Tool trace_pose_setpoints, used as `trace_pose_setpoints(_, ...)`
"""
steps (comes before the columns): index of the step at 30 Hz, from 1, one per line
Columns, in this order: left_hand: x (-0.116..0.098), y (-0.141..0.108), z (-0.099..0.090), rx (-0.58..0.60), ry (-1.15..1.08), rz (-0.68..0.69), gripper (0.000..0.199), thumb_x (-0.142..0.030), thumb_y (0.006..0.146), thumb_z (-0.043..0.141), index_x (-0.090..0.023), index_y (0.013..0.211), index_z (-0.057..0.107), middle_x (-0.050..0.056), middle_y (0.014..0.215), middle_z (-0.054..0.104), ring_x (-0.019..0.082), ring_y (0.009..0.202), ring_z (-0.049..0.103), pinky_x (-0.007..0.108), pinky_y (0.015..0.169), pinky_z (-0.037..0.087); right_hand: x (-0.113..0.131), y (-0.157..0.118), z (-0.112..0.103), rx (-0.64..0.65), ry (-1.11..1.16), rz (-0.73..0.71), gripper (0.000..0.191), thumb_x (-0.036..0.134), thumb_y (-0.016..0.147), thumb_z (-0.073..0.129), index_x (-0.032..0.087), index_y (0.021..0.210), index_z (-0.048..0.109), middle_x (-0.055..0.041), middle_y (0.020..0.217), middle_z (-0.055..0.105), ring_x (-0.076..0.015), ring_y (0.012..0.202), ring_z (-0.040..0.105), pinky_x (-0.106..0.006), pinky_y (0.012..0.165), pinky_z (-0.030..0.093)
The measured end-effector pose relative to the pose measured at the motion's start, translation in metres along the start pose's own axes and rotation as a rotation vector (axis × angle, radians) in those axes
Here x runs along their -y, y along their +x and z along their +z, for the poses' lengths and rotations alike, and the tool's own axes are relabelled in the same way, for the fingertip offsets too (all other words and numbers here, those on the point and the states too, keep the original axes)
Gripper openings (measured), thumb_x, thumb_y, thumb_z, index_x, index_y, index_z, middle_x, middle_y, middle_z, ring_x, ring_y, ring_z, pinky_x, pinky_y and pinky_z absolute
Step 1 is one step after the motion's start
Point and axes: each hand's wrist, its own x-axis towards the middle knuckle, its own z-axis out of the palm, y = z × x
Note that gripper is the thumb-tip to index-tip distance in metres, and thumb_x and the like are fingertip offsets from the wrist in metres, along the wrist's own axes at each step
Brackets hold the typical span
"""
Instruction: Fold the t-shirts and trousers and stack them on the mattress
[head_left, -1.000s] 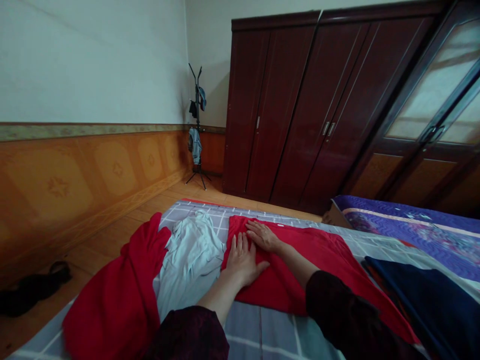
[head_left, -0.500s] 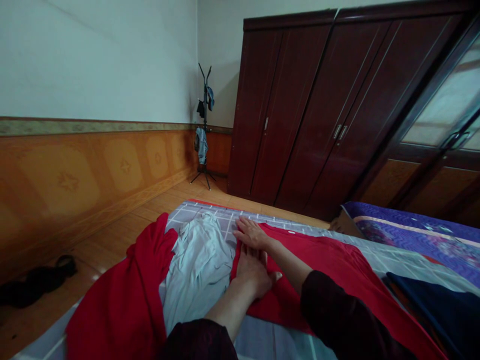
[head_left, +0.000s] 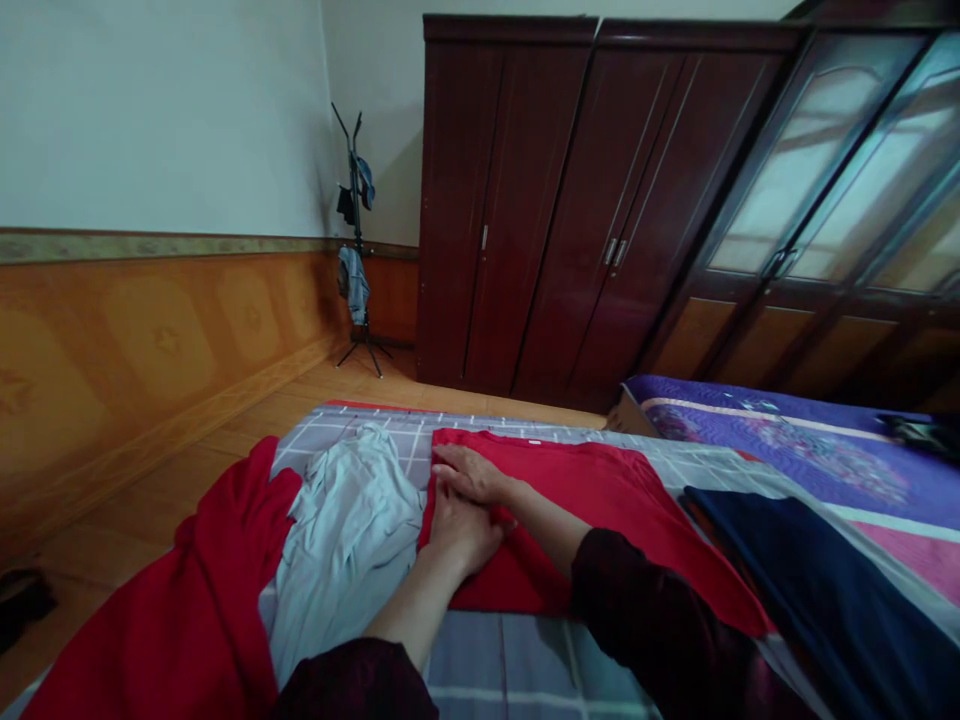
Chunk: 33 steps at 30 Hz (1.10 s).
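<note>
A red garment (head_left: 592,480) lies spread flat on the checked bed sheet (head_left: 510,665), a small white label at its far edge. Near its left edge, my left hand (head_left: 463,530) rests flat on the cloth, fingers stretched away from me. My right hand (head_left: 471,474) lies over the left one's fingertips, its own fingers extended and pointing left. Neither hand grips the fabric. Just left of them is a crumpled pale grey-blue garment (head_left: 349,540). A second red garment (head_left: 202,590) sits bunched beyond it at the left side of the bed.
Dark blue folded cloth (head_left: 817,580) lies at the right. Behind it is a surface with a purple patterned cover (head_left: 750,420). A dark wardrobe (head_left: 525,220) stands across the tiled floor, beside a coat rack (head_left: 358,250). Something black (head_left: 22,600) is on the floor at left.
The view has turned to the right, so the room's contents sit further left. My right hand has come nearer and now overlaps my left hand's fingers; the red garment still lies flat.
</note>
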Motion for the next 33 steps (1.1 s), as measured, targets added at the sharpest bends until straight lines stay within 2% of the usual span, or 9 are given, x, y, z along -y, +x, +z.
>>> trace_pose_setpoints(5, -0.003, -0.002, 0.003, 0.0, 0.078, -0.052, 0.078, -0.065, 0.086, 0.032, -0.013, 0.145, 0.035, 0.019, 0.151, 0.027, 0.044, 0.139, 0.012, 0.059, 0.109, 0.014, -0.016, -0.031, -0.01, -0.094, -0.053, 0.162, 0.068, 0.052, 0.095, 0.034, 0.006, 0.145, 0.029, -0.0189, 0.152, 0.021, -0.0296, 0.141, 0.016, -0.045, 0.113, 0.016)
trace_pose_setpoints(9, -0.007, -0.005, 0.0, 0.024, 0.134, -0.063, 0.077, -0.064, 0.087, 0.033, -0.013, 0.145, 0.034, 0.021, 0.152, 0.023, 0.043, 0.139, 0.012, 0.057, 0.109, 0.015, -0.023, -0.081, -0.01, -0.092, -0.093, 0.216, 0.07, 0.058, 0.093, 0.035, 0.014, 0.147, 0.027, -0.012, 0.155, 0.019, -0.0248, 0.142, 0.014, -0.038, 0.114, 0.015)
trace_pose_setpoints(14, -0.008, -0.005, -0.002, 0.07, 0.157, -0.071, 0.081, -0.066, 0.087, 0.031, -0.012, 0.147, 0.026, 0.024, 0.152, 0.018, 0.044, 0.139, 0.01, 0.056, 0.109, 0.015, -0.089, -0.152, -0.031, -0.079, -0.154, 0.493, 0.071, 0.057, 0.093, 0.032, 0.006, 0.143, 0.035, -0.0195, 0.15, 0.029, -0.03, 0.138, 0.026, -0.043, 0.111, 0.02)
trace_pose_setpoints(17, -0.008, -0.004, -0.003, 0.088, 0.162, -0.074, 0.081, -0.066, 0.087, 0.03, -0.012, 0.148, 0.025, 0.024, 0.152, 0.016, 0.044, 0.139, 0.009, 0.056, 0.109, 0.014, -0.129, -0.174, -0.05, -0.113, -0.2, 0.681, 0.069, 0.05, 0.095, 0.029, -0.001, 0.142, 0.032, -0.0263, 0.147, 0.029, -0.0357, 0.137, 0.025, -0.051, 0.108, 0.019)
trace_pose_setpoints(19, -0.007, -0.004, -0.003, 0.096, 0.163, -0.076, 0.082, -0.067, 0.087, 0.029, -0.012, 0.148, 0.024, 0.024, 0.152, 0.015, 0.044, 0.139, 0.008, 0.055, 0.11, 0.014, -0.138, -0.18, -0.054, -0.126, -0.222, 0.731, 0.069, 0.049, 0.095, 0.029, 0.0, 0.143, 0.029, -0.0265, 0.148, 0.026, -0.0365, 0.138, 0.023, -0.052, 0.108, 0.017)
trace_pose_setpoints(24, -0.005, -0.004, -0.001, 0.091, 0.163, -0.066, 0.082, -0.068, 0.087, 0.029, -0.013, 0.148, 0.024, 0.024, 0.152, 0.016, 0.043, 0.139, 0.009, 0.055, 0.11, 0.014, -0.13, -0.187, -0.049, -0.088, -0.212, 0.654, 0.061, 0.054, 0.093, 0.037, 0.019, 0.142, 0.038, -0.0093, 0.151, 0.03, -0.0261, 0.139, 0.024, -0.039, 0.111, 0.019)
trace_pose_setpoints(27, -0.004, -0.004, 0.0, 0.077, 0.166, -0.07, 0.082, -0.068, 0.086, 0.03, -0.013, 0.148, 0.025, 0.024, 0.152, 0.016, 0.044, 0.139, 0.01, 0.054, 0.11, 0.015, -0.119, -0.188, -0.055, -0.131, -0.222, 0.735, 0.06, 0.046, 0.096, 0.03, 0.008, 0.142, 0.036, -0.0195, 0.148, 0.033, -0.0322, 0.137, 0.027, -0.049, 0.108, 0.019)
trace_pose_setpoints(30, -0.003, -0.004, 0.001, 0.065, 0.165, -0.063, 0.083, -0.068, 0.086, 0.031, -0.013, 0.147, 0.026, 0.023, 0.152, 0.017, 0.045, 0.139, 0.011, 0.054, 0.109, 0.016, -0.082, -0.184, -0.052, -0.16, -0.228, 0.732, 0.062, 0.045, 0.096, 0.032, 0.005, 0.143, 0.031, -0.0234, 0.149, 0.026, -0.0349, 0.139, 0.021, -0.052, 0.109, 0.017)
trace_pose_setpoints(33, -0.003, -0.005, 0.003, 0.045, 0.173, -0.056, 0.081, -0.067, 0.087, 0.033, -0.014, 0.147, 0.027, 0.023, 0.152, 0.019, 0.044, 0.139, 0.013, 0.054, 0.109, 0.017, -0.024, -0.186, -0.031, -0.089, -0.177, 0.482, 0.064, 0.057, 0.09, 0.043, 0.024, 0.144, 0.035, -0.0059, 0.153, 0.026, -0.0232, 0.141, 0.02, -0.036, 0.113, 0.017)
